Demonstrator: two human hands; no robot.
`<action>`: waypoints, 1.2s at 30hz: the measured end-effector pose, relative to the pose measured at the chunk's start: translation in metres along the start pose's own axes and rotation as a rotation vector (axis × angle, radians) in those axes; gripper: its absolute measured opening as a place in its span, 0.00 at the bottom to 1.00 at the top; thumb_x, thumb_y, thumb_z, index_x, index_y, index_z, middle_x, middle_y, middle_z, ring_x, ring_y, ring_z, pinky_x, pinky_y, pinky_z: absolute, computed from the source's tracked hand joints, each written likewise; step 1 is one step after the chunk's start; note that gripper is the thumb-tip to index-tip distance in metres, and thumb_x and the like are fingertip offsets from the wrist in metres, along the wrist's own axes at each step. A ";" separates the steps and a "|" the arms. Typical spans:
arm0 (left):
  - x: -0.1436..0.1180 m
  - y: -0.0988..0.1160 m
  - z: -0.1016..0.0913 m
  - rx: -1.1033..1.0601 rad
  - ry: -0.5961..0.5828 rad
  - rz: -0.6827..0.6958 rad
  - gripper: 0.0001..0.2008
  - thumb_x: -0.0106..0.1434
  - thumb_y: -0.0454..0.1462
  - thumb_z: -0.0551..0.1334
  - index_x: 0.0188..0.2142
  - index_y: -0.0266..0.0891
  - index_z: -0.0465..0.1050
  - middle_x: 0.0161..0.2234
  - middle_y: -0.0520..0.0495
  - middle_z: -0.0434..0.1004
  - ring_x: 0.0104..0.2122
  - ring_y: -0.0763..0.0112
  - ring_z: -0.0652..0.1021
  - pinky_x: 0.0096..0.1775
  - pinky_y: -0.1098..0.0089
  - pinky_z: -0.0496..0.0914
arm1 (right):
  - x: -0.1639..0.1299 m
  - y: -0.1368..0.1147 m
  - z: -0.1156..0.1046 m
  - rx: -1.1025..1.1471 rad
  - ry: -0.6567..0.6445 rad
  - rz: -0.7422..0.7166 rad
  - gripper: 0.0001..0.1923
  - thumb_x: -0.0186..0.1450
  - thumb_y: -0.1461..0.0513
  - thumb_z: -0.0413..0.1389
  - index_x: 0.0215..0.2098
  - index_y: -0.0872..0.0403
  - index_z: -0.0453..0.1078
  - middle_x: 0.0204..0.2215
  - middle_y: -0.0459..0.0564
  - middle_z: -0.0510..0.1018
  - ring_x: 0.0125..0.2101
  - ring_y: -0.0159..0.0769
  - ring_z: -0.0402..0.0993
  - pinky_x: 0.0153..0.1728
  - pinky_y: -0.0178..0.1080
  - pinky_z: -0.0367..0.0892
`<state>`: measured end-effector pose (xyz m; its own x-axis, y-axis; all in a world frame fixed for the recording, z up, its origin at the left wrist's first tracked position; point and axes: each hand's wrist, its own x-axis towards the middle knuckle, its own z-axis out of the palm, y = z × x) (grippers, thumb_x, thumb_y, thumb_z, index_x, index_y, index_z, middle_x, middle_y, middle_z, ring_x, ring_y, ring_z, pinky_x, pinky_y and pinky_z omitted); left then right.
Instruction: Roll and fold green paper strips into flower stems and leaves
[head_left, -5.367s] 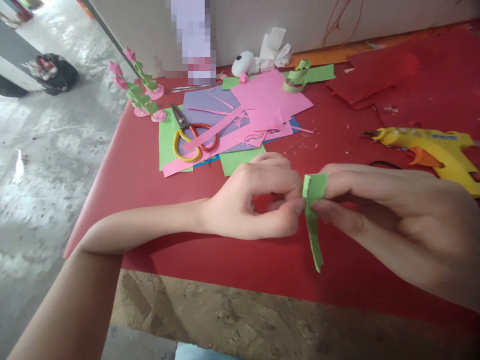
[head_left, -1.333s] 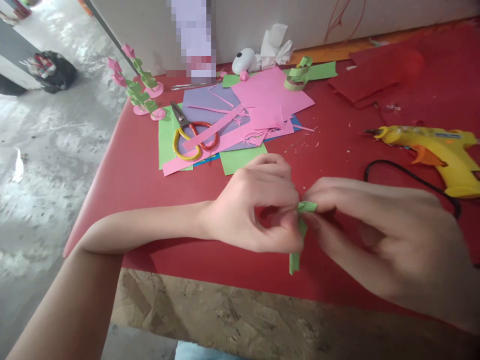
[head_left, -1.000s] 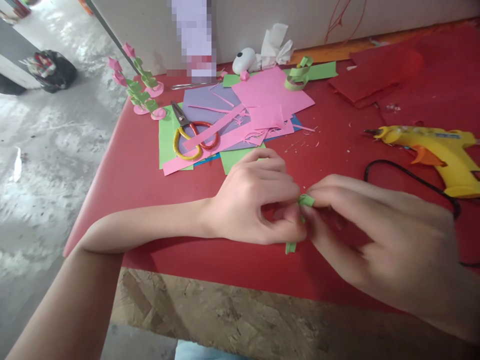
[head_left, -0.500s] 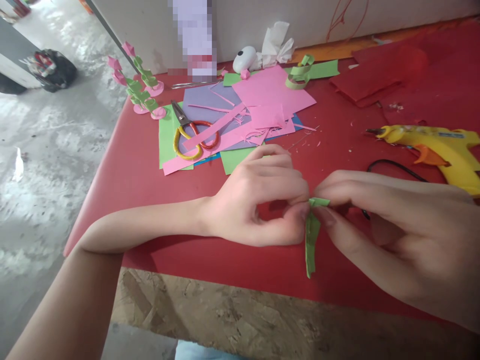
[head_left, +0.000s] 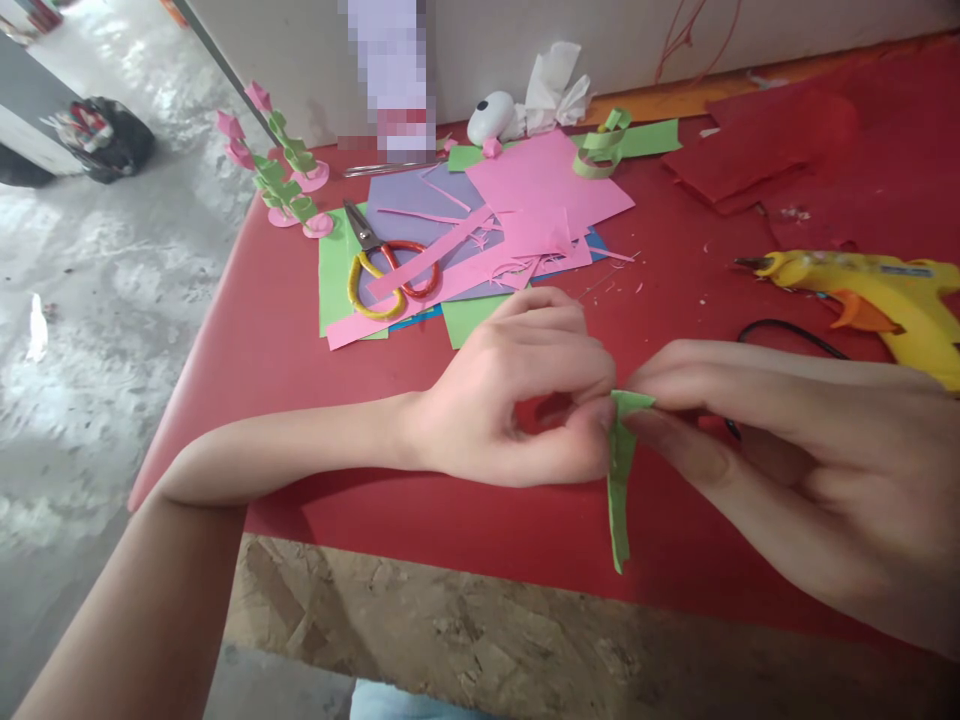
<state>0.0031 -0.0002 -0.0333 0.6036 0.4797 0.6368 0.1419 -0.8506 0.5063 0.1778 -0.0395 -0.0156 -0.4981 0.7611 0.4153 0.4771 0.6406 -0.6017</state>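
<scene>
A narrow green paper strip hangs down over the near edge of the red table. Its upper end is folded over and pinched between both hands. My left hand grips it from the left with thumb and forefinger, the forearm resting on the table. From the right, my right hand pinches the same folded top. The strip's lower end points toward the chipboard table edge below.
A pile of pink, purple and green paper sheets lies behind the hands, with red-and-yellow scissors on it. A yellow glue gun and its black cord lie at right. Paper flower stems stand at the far left corner. Red sheets lie at back right.
Over the last second the strip, briefly bunched short between my fingers, hangs longer again and its top fold is flattened. Both hands stayed in place, pinching it.
</scene>
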 end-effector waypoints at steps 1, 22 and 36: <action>0.000 0.000 0.000 -0.005 -0.001 0.010 0.11 0.57 0.32 0.51 0.19 0.40 0.54 0.15 0.55 0.61 0.21 0.77 0.64 0.38 0.68 0.67 | 0.000 -0.001 0.000 -0.002 0.005 -0.006 0.07 0.65 0.64 0.50 0.29 0.51 0.65 0.19 0.40 0.67 0.16 0.21 0.57 0.15 0.29 0.55; -0.003 0.006 0.005 0.091 0.012 -0.065 0.14 0.50 0.32 0.53 0.16 0.39 0.46 0.13 0.58 0.50 0.18 0.79 0.53 0.28 0.70 0.61 | -0.014 -0.009 0.015 -0.467 0.106 -0.035 0.09 0.65 0.66 0.47 0.27 0.52 0.58 0.25 0.47 0.71 0.27 0.31 0.67 0.27 0.38 0.59; 0.004 -0.001 -0.003 -0.310 0.212 -0.163 0.01 0.61 0.32 0.60 0.33 0.36 0.71 0.30 0.51 0.77 0.31 0.81 0.75 0.35 0.76 0.71 | 0.007 0.001 -0.011 -0.037 0.121 0.141 0.07 0.65 0.59 0.50 0.30 0.48 0.66 0.22 0.37 0.69 0.21 0.21 0.63 0.20 0.29 0.58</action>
<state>0.0032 0.0030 -0.0296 0.4134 0.6641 0.6230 -0.0401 -0.6702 0.7411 0.1833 -0.0326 -0.0060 -0.3346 0.8488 0.4094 0.5630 0.5284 -0.6354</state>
